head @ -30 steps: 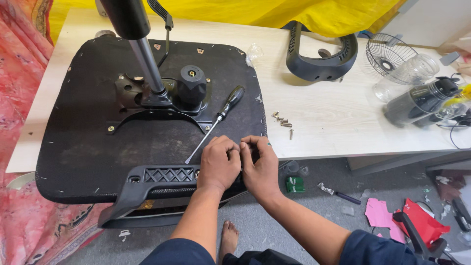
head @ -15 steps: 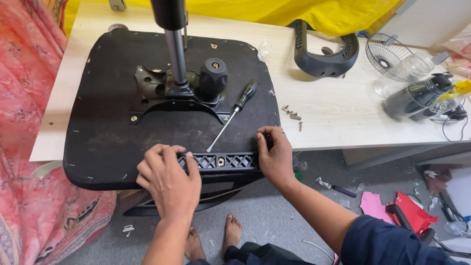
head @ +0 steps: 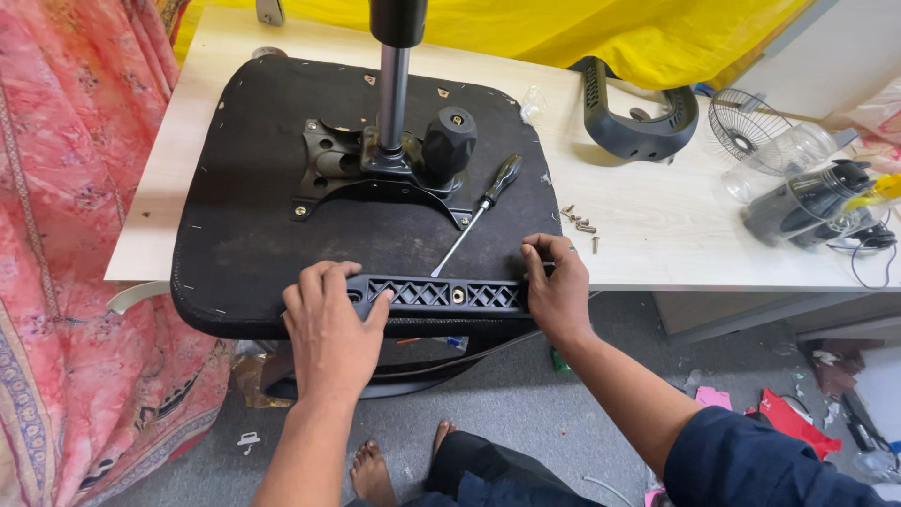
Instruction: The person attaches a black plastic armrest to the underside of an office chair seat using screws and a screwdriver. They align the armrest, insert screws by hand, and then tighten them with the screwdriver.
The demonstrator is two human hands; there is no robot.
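Observation:
An upturned black chair seat (head: 253, 225) lies on a pale wooden table (head: 657, 235), its metal tilt mechanism (head: 375, 174) and gas-lift column (head: 392, 84) pointing up. Along the seat's near edge rests a black plastic armrest bracket (head: 441, 295) with a lattice pattern. My left hand (head: 328, 329) grips the bracket's left end. My right hand (head: 556, 286) holds its right end against the seat edge. A black-handled screwdriver (head: 479, 211) lies on the seat just beyond the bracket, between my hands.
Loose screws (head: 577, 223) lie on the table right of the seat. A second curved black armrest (head: 633, 117) sits at the back. A small fan cage (head: 746, 117), a clear jar and dark gear stand far right. Pink cloth hangs left; debris litters the floor.
My hands, close together near the bracket's right part a second ago, have spread to its two ends. The bracket now lies pressed flat along the seat edge.

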